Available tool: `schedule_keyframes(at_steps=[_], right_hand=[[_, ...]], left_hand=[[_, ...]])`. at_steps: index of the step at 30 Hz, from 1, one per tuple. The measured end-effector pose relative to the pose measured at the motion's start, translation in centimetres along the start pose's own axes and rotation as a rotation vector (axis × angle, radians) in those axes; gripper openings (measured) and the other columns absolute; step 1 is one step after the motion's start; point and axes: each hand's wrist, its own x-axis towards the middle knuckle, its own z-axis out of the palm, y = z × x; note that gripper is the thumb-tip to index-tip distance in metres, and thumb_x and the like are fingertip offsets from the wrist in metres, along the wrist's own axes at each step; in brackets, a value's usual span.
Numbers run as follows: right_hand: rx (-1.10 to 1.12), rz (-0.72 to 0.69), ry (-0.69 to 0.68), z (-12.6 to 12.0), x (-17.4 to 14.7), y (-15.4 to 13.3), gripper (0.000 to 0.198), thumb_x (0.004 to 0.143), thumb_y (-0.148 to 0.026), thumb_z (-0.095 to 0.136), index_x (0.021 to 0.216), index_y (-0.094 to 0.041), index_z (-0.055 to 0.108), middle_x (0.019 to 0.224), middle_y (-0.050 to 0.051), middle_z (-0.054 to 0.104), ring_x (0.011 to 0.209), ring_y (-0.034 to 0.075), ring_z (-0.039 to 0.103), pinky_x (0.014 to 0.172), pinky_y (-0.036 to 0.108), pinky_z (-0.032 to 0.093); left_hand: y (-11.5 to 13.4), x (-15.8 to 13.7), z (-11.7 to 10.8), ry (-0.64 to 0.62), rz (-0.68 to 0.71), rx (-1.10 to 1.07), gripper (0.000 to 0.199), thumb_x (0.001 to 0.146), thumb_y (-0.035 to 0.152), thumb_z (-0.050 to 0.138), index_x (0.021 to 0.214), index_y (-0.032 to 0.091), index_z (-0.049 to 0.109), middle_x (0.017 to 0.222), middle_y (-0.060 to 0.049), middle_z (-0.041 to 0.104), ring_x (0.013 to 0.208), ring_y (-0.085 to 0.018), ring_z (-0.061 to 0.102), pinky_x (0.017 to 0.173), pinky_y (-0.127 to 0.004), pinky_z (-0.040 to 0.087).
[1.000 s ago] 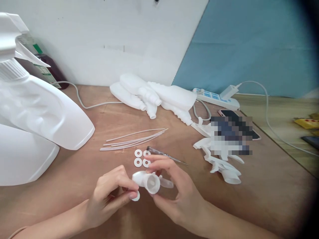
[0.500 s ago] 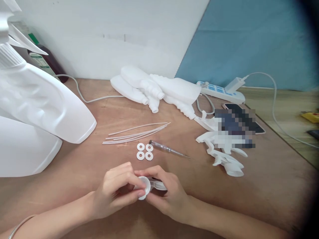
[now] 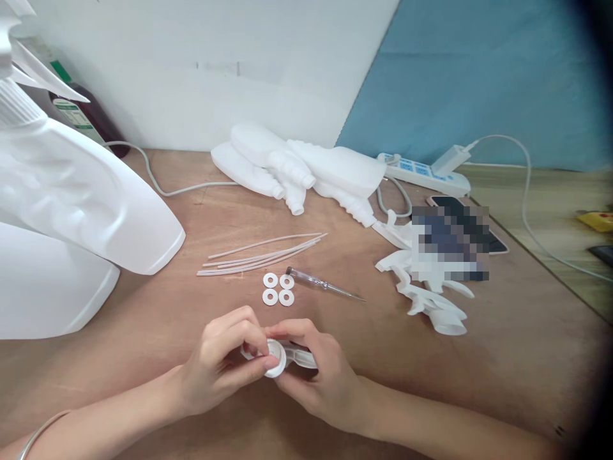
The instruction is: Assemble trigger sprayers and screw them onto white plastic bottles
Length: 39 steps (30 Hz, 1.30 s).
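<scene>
White and hollow, a spray trigger head [image 3: 302, 358] is held low over the table near its front, its round collar [image 3: 280, 365] facing me. My right hand [image 3: 330, 367] is closed around it from the right, thumb below and fingers above. My left hand [image 3: 227, 354] pinches at the collar from the left, thumb and bent fingertips at its opening. Whether a small part sits between those fingertips is hidden. Just beyond my hands lie several flat white washers [image 3: 270, 297]. Beside them rests a clear-handled screwdriver [image 3: 313, 281], with several thin white tubes [image 3: 261, 259] behind.
Large white spray bottles [image 3: 96, 185] stand at the left. Smaller white bottles [image 3: 268, 163] lie at the back. More trigger heads [image 3: 445, 319] are piled at the right, near a phone [image 3: 493, 239] and a power strip [image 3: 421, 172] with cables.
The left fingertips have shifted slightly up and left at the collar, and the collar has tilted a little. The right hand keeps its hold. The washers, tubes and screwdriver lie as before.
</scene>
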Motion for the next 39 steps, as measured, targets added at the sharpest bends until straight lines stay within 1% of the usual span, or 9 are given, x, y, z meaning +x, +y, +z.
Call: schedule_keyframes(at_steps=[2,4,9,13,16,21,29,33,39], right_hand=[[0.034,-0.015,0.024,0.0,-0.1,0.2,0.041,0.077,-0.015,0.058,0.112,-0.024,0.039,0.105,0.005,0.062,0.086,0.013,0.064,0.073,0.023,0.052],[0.062,-0.038,0.037,-0.1,-0.2,0.3,0.041,0.077,-0.013,0.059,0.110,-0.026,0.039,0.111,0.004,0.061,0.095,0.013,0.062,0.079,0.024,0.051],[-0.034,-0.157,-0.012,-0.7,0.1,0.4,0.037,0.078,-0.011,0.055,0.111,-0.025,0.042,0.110,0.004,0.061,0.098,0.013,0.060,0.082,0.024,0.050],[-0.301,-0.318,0.020,-1.2,0.7,0.9,0.036,0.078,-0.016,0.056,0.112,-0.020,0.046,0.107,0.009,0.063,0.092,0.017,0.062,0.077,0.028,0.051],[-0.493,-0.454,0.073,-1.4,1.0,1.4,0.030,0.077,-0.020,0.057,0.106,-0.018,0.052,0.104,0.011,0.065,0.082,0.018,0.064,0.068,0.029,0.052],[-0.580,-0.598,0.118,-1.4,1.2,1.7,0.019,0.076,-0.023,0.058,0.093,-0.016,0.058,0.096,0.010,0.068,0.072,0.016,0.064,0.058,0.027,0.051],[-0.545,-0.571,0.074,-1.4,1.0,1.6,0.013,0.078,-0.021,0.056,0.090,-0.017,0.058,0.093,0.008,0.067,0.061,0.013,0.057,0.053,0.024,0.048],[-0.432,-0.502,-0.024,-1.7,1.0,1.9,0.017,0.082,-0.022,0.052,0.097,-0.018,0.058,0.096,0.008,0.065,0.068,0.012,0.057,0.060,0.024,0.048],[-0.223,-0.367,-0.168,-2.2,1.6,1.7,0.014,0.085,-0.024,0.051,0.093,-0.019,0.060,0.093,0.006,0.064,0.077,0.010,0.058,0.069,0.021,0.046]], left_hand=[[0.1,0.1,-0.1,-0.028,0.041,0.043,0.003,0.082,0.016,0.053,0.080,0.014,0.055,0.072,-0.003,0.049,0.064,-0.009,0.046,0.056,-0.019,0.042],[0.3,0.3,-0.2,-0.046,0.049,0.105,0.008,0.081,0.021,0.055,0.083,0.014,0.056,0.077,-0.005,0.049,0.070,-0.011,0.049,0.059,-0.021,0.044],[0.3,0.4,-0.3,-0.048,0.073,0.287,0.018,0.074,0.020,0.062,0.090,0.015,0.054,0.087,-0.008,0.053,0.076,-0.015,0.051,0.065,-0.027,0.046],[0.0,0.5,-0.6,-0.072,0.140,0.410,0.026,0.073,0.013,0.060,0.098,0.015,0.053,0.090,-0.008,0.060,0.082,-0.017,0.054,0.072,-0.030,0.044],[-0.2,0.6,-0.8,-0.083,0.202,0.471,0.026,0.071,0.012,0.061,0.095,0.015,0.054,0.090,-0.007,0.064,0.084,-0.017,0.056,0.073,-0.031,0.043],[-0.5,0.7,-0.7,-0.047,0.328,0.483,0.021,0.068,0.014,0.063,0.088,0.013,0.055,0.083,-0.006,0.065,0.078,-0.016,0.057,0.068,-0.030,0.042],[-0.6,0.5,-0.8,-0.052,0.366,0.540,0.019,0.067,0.016,0.064,0.084,0.014,0.058,0.079,-0.008,0.063,0.072,-0.017,0.052,0.063,-0.031,0.041],[-0.8,0.5,-0.9,-0.042,0.394,0.562,0.014,0.070,0.019,0.064,0.083,0.015,0.059,0.077,-0.006,0.062,0.070,-0.016,0.052,0.062,-0.030,0.041],[-1.4,0.2,-1.0,-0.077,0.370,0.491,0.012,0.074,0.022,0.064,0.086,0.018,0.061,0.080,-0.005,0.061,0.072,-0.014,0.052,0.064,-0.029,0.040]])
